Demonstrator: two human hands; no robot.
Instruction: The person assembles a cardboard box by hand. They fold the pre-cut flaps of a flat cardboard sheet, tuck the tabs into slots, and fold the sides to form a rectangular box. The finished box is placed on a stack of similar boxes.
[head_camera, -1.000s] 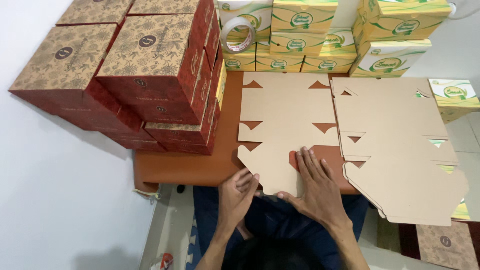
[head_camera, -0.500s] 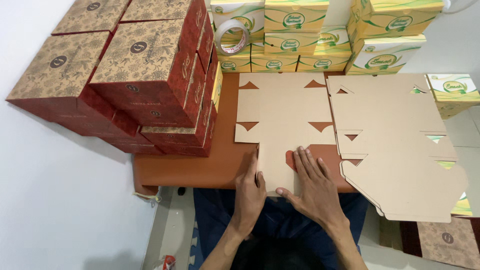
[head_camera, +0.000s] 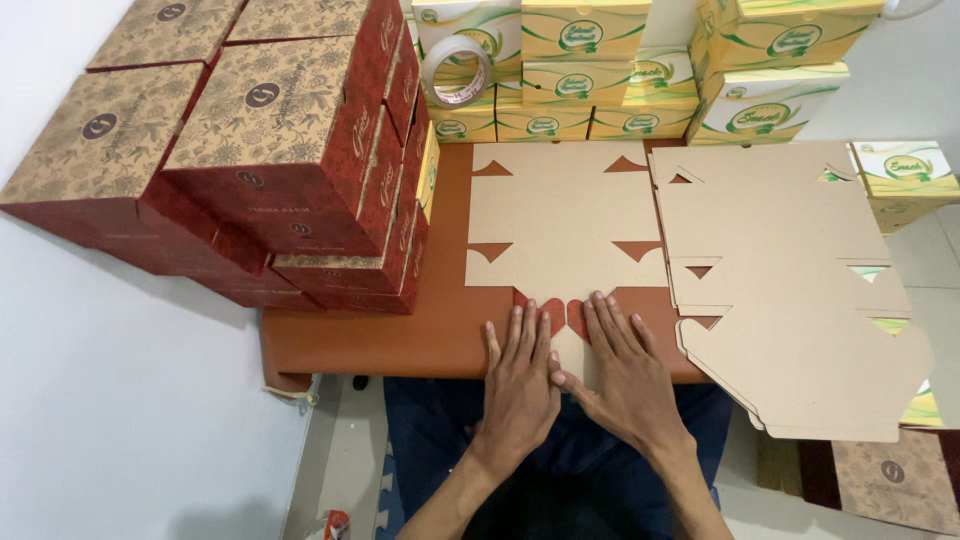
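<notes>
Both the left hand (head_camera: 520, 385) and right hand (head_camera: 625, 375) lay flat, fingers spread, grasping nothing, on the near flap of the flat brown die-cut cardboard blank (head_camera: 565, 220), which stretched toward twelve o'clock across the reddish-brown desk (head_camera: 400, 340).

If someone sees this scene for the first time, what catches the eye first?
Both hands, left hand and right hand, press flat on the near flap of an unfolded brown cardboard blank at the table's middle. On the left rises a stack of red patterned boxes; yellow-green boxes line the far edge.
</notes>
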